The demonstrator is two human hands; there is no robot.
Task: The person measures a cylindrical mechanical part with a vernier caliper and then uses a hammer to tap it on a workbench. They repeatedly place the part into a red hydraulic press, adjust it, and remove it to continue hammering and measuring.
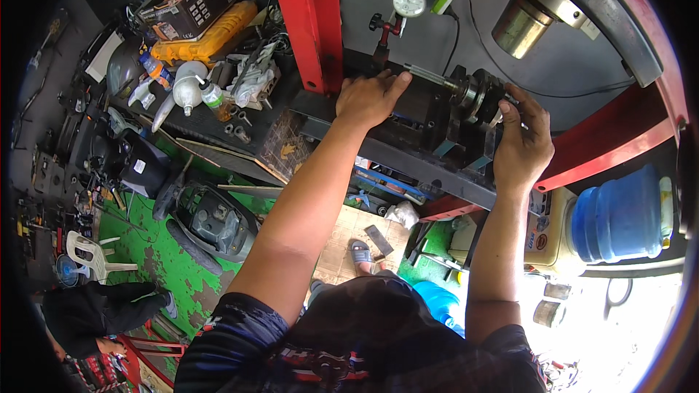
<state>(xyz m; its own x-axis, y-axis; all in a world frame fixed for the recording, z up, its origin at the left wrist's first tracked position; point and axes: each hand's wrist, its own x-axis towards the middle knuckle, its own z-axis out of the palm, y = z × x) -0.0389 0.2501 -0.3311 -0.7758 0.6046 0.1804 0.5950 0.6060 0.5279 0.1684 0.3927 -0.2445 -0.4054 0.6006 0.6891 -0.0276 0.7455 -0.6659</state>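
Note:
A motorcycle-type crankshaft point(473, 94) lies across dark metal support blocks point(453, 147) on the press bed, its thin shaft pointing left. My right hand point(523, 142) is closed around its right end, thumb in front and fingers behind. To the left, my left hand point(370, 100) curls over the foot of a dial gauge stand point(383, 47), thumb sticking out toward the shaft tip. Its fingertips are mostly hidden behind the hand. The round white dial gauge point(408, 2) sits above, tilted, on the stand's red clamp.
Red press posts point(309, 22) frame the bed; a steel ram point(520, 25) hangs at upper right. Left, a cluttered bench holds a yellow case point(207, 35), bottles and rags. Below are a scooter point(211, 218) and another person point(102, 316). A blue water jug point(615, 215) stands right.

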